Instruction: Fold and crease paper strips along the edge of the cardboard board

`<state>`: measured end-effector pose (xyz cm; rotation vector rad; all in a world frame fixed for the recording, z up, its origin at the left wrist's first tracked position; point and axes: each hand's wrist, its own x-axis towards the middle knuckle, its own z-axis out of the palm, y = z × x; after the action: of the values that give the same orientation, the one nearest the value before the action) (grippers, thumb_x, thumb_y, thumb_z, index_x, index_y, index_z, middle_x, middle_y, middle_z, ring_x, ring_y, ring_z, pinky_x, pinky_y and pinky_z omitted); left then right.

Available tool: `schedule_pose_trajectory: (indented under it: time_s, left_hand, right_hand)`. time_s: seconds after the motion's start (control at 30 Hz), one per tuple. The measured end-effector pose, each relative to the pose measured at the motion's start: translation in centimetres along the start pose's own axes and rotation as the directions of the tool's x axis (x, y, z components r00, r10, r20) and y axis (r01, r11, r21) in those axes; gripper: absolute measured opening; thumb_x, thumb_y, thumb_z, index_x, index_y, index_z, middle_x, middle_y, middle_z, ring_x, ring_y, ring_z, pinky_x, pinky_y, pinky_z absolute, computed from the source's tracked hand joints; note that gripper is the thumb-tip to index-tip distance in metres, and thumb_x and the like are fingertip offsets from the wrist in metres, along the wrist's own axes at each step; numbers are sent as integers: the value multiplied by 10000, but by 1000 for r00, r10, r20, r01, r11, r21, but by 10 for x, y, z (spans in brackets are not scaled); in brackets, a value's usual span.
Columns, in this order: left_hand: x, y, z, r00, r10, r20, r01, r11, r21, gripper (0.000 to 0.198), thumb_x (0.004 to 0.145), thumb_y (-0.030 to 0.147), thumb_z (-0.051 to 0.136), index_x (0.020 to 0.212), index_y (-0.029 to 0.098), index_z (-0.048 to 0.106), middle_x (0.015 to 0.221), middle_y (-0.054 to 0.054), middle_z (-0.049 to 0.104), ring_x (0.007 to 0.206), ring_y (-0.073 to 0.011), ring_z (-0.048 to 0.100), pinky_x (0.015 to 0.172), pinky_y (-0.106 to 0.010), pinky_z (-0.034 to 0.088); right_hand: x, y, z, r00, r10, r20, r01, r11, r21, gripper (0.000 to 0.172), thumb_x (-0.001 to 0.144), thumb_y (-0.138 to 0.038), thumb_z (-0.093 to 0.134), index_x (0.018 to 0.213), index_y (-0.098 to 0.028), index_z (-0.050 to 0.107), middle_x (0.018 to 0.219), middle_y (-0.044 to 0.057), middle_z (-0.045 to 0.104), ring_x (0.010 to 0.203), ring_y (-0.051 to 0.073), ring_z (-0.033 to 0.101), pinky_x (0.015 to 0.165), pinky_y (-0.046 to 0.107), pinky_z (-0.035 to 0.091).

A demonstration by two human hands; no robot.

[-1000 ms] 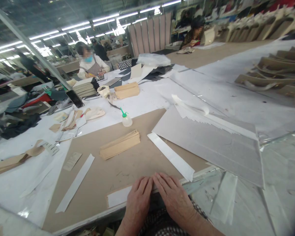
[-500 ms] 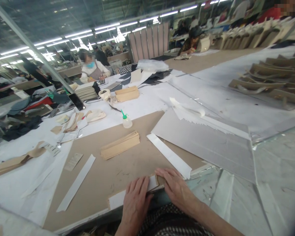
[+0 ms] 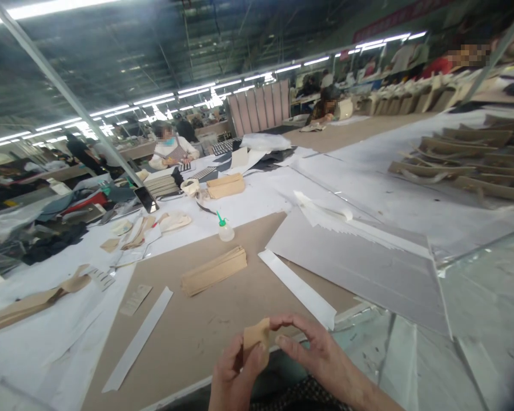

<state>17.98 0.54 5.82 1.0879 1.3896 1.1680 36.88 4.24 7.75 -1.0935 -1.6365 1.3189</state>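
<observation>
Grips a small tan piece (image 3: 257, 338) in the left hand (image 3: 233, 371), thumb in front and fingers folded behind. Holds it upright, clear of the brown board (image 3: 188, 325) and just above its near edge, likely for a free view of both faces and working room at the edges. Curls the right hand (image 3: 314, 357) beside it, forefinger arched over to the piece's top corner, thumb just below; pinching or merely touching, impossible to tell.

Has supplies laid farther back on the board, seemingly for easy reach:
- a stack of tan strips (image 3: 214, 269) near the middle
- a white strip (image 3: 297, 288) slanting toward the right edge
- a second white strip (image 3: 137, 338) toward the left edge
- a glue bottle (image 3: 225, 229) with a green nozzle, upright just past the far edge on white paper

Overlaps the board's right side with a grey card sheet (image 3: 360, 268). Shares the long table with a seated person (image 3: 171, 149) toward the far left, well apart.
</observation>
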Motion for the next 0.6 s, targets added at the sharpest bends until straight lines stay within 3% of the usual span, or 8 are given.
schedule_pose_trajectory:
  time_s: [0.07, 0.17, 0.27, 0.3, 0.37, 0.47, 0.53, 0.6]
  left_hand:
    - [-4, 6, 9, 1000, -28, 10, 29, 988, -150, 535, 741, 578, 766, 1064, 152, 754, 861, -74, 733, 726, -188, 629, 657, -265, 491]
    - [-8, 11, 13, 999, -16, 36, 23, 975, -222, 523, 746, 555, 776, 1053, 133, 753, 855, -96, 732, 728, -196, 642, 658, -276, 509]
    - [-8, 20, 2, 988, 151, -19, -152, 980, -132, 398, 785, 478, 770, 1020, 159, 745, 922, -92, 729, 819, -204, 663, 722, -272, 537]
    - [-7, 25, -4, 965, 258, -48, -261, 964, -57, 333, 801, 427, 766, 1023, 181, 740, 976, -86, 723, 867, -202, 666, 760, -267, 543]
    - [-4, 36, -17, 861, 507, -37, -497, 855, 147, 259, 822, 296, 754, 1071, 232, 725, 1080, -70, 702, 957, -189, 664, 836, -259, 544]
    - [1, 52, -31, 690, 714, 122, -692, 600, 401, 339, 829, 139, 717, 1143, 264, 697, 1124, -61, 681, 993, -167, 662, 868, -248, 549]
    - [3, 59, -33, 644, 744, 178, -719, 508, 475, 317, 838, 109, 699, 1121, 252, 697, 1104, -66, 673, 972, -164, 660, 848, -252, 560]
    - [4, 61, -31, 640, 745, 191, -715, 486, 502, 251, 855, 108, 683, 1068, 238, 701, 1070, -67, 666, 939, -162, 652, 813, -256, 567]
  right_hand:
    - [3, -12, 5, 996, -67, -51, 67, 998, 6, 236, 956, -445, 601, 1015, -240, 703, 1028, 21, 713, 1004, 209, 646, 914, 304, 512]
    - [9, -20, 12, 976, -185, -115, 179, 982, -61, 223, 973, -395, 588, 877, -217, 682, 879, 9, 690, 849, 175, 642, 801, 269, 516]
    - [14, -23, 12, 921, -375, -104, 342, 908, -241, 183, 995, -316, 566, 871, -217, 658, 821, -2, 662, 813, 162, 619, 816, 285, 493]
    - [15, -24, 11, 887, -453, -85, 410, 859, -306, 163, 1002, -282, 553, 886, -218, 648, 808, -9, 657, 795, 156, 613, 864, 305, 479]
    - [16, -27, 10, 817, -576, -24, 517, 751, -411, 146, 1016, -211, 521, 914, -218, 624, 792, -23, 655, 755, 140, 602, 989, 359, 418]
    - [17, -34, 9, 767, -639, 59, 571, 638, -517, 163, 1026, -148, 479, 928, -214, 592, 779, -29, 647, 716, 129, 584, 1073, 410, 329]
    - [17, -38, 11, 756, -648, 95, 575, 588, -568, 158, 1022, -129, 475, 941, -211, 584, 775, -26, 636, 711, 131, 570, 1082, 429, 308]
    - [17, -40, 13, 745, -658, 114, 579, 552, -600, 159, 1016, -110, 478, 942, -207, 578, 770, -27, 624, 704, 128, 554, 1090, 444, 293]
